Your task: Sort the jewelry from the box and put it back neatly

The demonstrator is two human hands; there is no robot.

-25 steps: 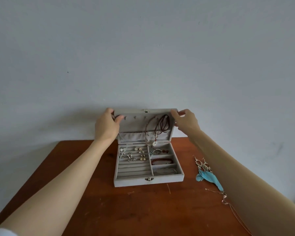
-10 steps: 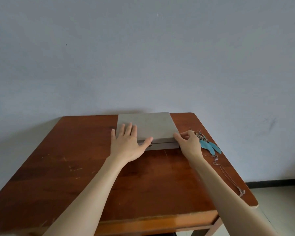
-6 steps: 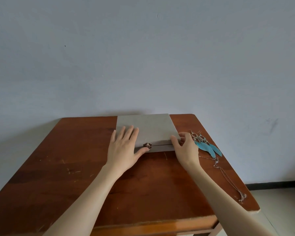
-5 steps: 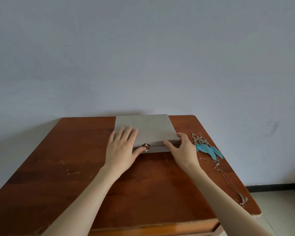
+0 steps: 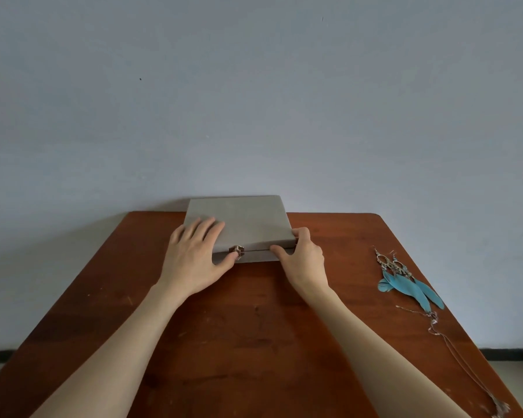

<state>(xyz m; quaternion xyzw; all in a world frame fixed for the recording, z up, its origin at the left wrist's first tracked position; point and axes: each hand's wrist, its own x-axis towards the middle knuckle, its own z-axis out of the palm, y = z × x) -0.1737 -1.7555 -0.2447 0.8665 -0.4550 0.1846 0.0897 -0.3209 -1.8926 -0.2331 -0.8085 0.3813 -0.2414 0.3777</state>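
The grey jewelry box (image 5: pixel 248 224) lies closed at the back of the wooden table (image 5: pixel 254 342), against the wall. My left hand (image 5: pixel 194 257) rests flat on the left part of the lid, fingers straight, thumb touching the small metal clasp (image 5: pixel 238 249) at the front. My right hand (image 5: pixel 302 260) grips the box's front right corner, thumb on the front seam and fingers curled round the side. A pair of blue feather earrings (image 5: pixel 405 282) lies on the table to the right of the box. The jewelry inside the box is hidden.
A thin silver necklace chain (image 5: pixel 453 348) trails from the earrings toward the table's near right corner. A plain grey wall stands right behind the box. The table's right edge runs close beside the earrings and chain.
The lid, upright and held by both hands before, now lies closed. My left thumb has come to the clasp, and my right hand has settled on the front right corner.
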